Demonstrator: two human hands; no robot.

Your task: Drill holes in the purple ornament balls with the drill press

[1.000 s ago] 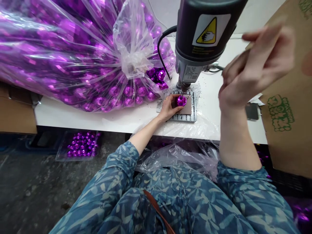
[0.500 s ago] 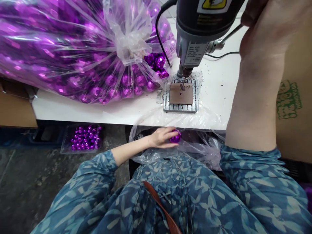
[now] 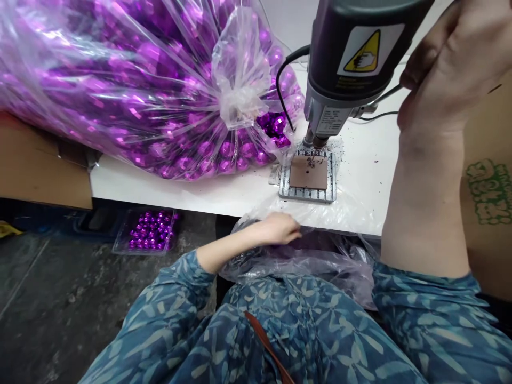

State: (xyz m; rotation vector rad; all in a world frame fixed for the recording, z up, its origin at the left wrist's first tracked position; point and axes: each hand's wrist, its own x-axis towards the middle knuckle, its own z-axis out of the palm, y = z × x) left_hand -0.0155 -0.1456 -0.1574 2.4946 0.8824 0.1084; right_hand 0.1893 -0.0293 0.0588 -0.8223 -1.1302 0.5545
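My left hand (image 3: 282, 228) is above the open mouth of a clear plastic bag (image 3: 288, 261) between the table edge and my lap. Its fingers are curled downward, and whatever they may hold is hidden. My right hand (image 3: 436, 58) is closed around the end of the feed lever (image 3: 386, 95) of a small drill press (image 3: 348, 69). Below the chuck, a brown block (image 3: 308, 175) with a small dark hole lies on the slotted metal base (image 3: 283, 189). Dark shavings are scattered around it.
A large tied plastic bag of shiny purple faceted balls (image 3: 160, 96) fills the left of the white table (image 3: 192, 194). A clear tub (image 3: 120, 240) of purple balls sits low at left. Cardboard boxes (image 3: 490, 250) flank the table. A black cable (image 3: 279, 85) loops beside the drill.
The purple ball that showed in my left hand is out of sight, and that hand's fingers have curled down. My right hand stays on the lever. The whole view has shifted slightly.
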